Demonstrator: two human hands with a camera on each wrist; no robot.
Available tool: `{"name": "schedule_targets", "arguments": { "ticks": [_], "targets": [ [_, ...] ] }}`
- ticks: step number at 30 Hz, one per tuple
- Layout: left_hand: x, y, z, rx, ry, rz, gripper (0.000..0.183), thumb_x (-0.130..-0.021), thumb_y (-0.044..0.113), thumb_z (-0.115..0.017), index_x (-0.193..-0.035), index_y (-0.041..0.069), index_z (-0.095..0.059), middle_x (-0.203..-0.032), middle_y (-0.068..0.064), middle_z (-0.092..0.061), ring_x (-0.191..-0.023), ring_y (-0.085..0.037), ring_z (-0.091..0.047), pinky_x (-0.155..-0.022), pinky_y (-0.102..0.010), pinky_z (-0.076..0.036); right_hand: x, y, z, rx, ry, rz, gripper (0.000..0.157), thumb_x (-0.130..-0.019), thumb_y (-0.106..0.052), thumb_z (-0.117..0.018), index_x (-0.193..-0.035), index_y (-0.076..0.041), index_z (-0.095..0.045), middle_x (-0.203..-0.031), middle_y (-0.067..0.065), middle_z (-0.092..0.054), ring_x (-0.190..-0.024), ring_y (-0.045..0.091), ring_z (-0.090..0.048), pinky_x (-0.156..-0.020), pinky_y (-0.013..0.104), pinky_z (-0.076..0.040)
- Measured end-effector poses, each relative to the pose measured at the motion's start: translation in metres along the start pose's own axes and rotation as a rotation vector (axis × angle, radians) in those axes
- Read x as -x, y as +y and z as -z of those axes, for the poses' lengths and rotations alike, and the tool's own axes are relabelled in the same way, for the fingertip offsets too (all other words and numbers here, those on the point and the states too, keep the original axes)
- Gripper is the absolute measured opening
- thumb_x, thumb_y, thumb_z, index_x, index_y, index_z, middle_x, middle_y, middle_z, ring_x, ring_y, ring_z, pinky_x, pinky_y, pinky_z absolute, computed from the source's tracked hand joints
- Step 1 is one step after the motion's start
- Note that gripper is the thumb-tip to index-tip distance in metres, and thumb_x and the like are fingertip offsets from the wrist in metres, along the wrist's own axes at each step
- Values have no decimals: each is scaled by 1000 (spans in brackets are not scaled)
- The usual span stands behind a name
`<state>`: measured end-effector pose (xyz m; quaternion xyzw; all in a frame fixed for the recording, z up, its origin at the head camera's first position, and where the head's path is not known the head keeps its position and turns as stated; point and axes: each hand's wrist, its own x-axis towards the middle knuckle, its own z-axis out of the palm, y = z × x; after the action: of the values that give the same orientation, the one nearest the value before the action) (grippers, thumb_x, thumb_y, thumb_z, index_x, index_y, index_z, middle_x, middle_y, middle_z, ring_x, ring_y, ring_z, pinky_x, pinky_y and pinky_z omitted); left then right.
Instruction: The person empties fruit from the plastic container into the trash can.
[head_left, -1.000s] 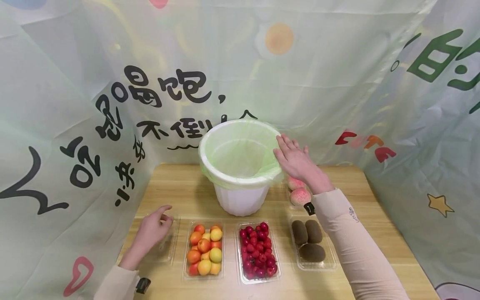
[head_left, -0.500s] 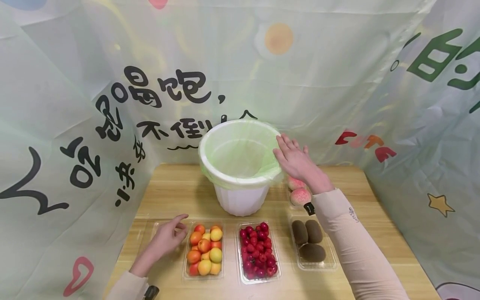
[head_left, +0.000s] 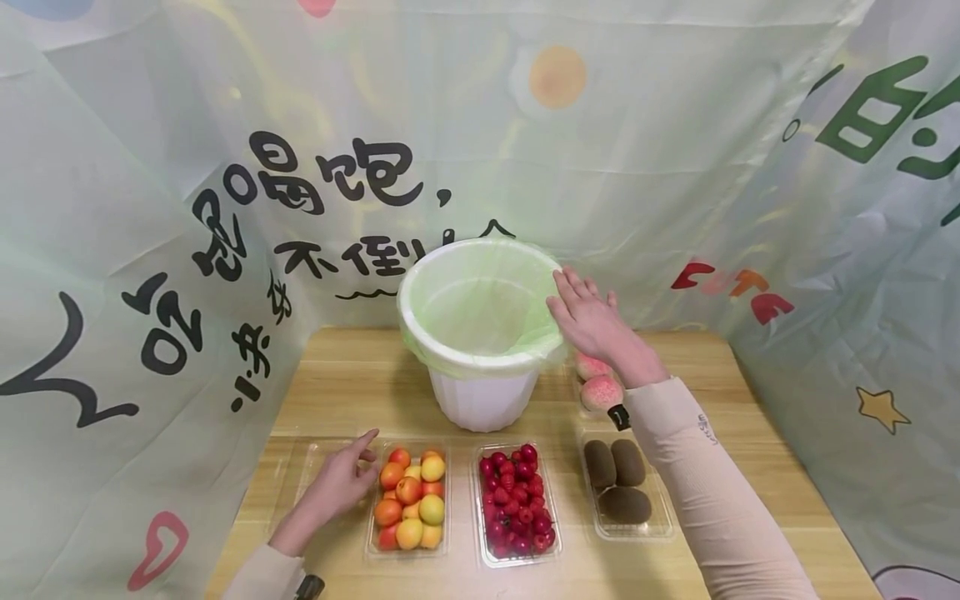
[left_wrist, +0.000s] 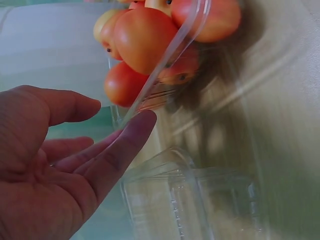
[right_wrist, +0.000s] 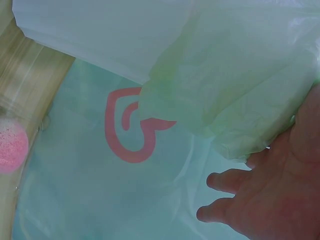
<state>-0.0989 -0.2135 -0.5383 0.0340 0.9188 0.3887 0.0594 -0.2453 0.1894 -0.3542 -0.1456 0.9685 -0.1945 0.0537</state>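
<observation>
My left hand (head_left: pixel 339 482) is beside a clear plastic box (head_left: pixel 372 546) of small orange and yellow fruits (head_left: pixel 407 492), its fingers loosely bent and holding nothing. In the left wrist view a fingertip (left_wrist: pixel 142 122) lies at the box's near edge; whether it touches is hard to tell. At the right side of a white bin (head_left: pixel 480 400) lined with a thin green bag (head_left: pixel 551 346), my right hand (head_left: pixel 588 321) rests with straight fingers on the rim. The right wrist view has its fingers (right_wrist: pixel 227 181) next to the bag's overhang.
An empty clear box (head_left: pixel 300 475) lies left, partly behind my left hand. A box of cherries and raspberries (head_left: pixel 516 504) stands front centre, kiwis (head_left: pixel 626 505) right of it. Pink peaches (head_left: pixel 601 393) sit below my right forearm. Printed cloth (head_left: pixel 480 108) surrounds the table (head_left: pixel 352 375).
My left hand has moved right and slightly down, from over the empty box to the side of the orange and yellow fruits. My right hand has stayed at the bin's rim.
</observation>
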Motion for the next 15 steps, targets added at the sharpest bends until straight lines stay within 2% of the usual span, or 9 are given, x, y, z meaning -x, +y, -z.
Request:
{"name": "schedule_targets", "arguments": {
  "ticks": [5,12,15],
  "targets": [
    [1,-2,-3,18,12,-20,66,-89,-10,-69,-152,-2,-51,-113,-22,-74,-72,-10,-62,-56,-21,-51,1,0,0,1,-1,-5,70,-113,-50,-16,-171,-12,-2,-179,14,2,-161,52,3,-124,77,4],
    [4,-6,-12,84,-16,43,79,-83,-18,-66,-156,4,-48,-122,-29,-69,-62,-9,-56,-51,-21,-48,0,0,1,-8,-6,-2,70,-114,-50,-16,-171,-12,-2,-179,14,1,-161,52,3,-124,78,5],
    [4,-8,-15,71,-12,37,80,-82,-17,-69,-157,2,-47,-118,-26,-71,-67,-10,-59,-54,-21,-50,0,0,1,-2,-7,0,72,-113,-52,-14,-170,-11,-2,-179,15,2,-161,52,2,-123,78,4]
  ]
}}
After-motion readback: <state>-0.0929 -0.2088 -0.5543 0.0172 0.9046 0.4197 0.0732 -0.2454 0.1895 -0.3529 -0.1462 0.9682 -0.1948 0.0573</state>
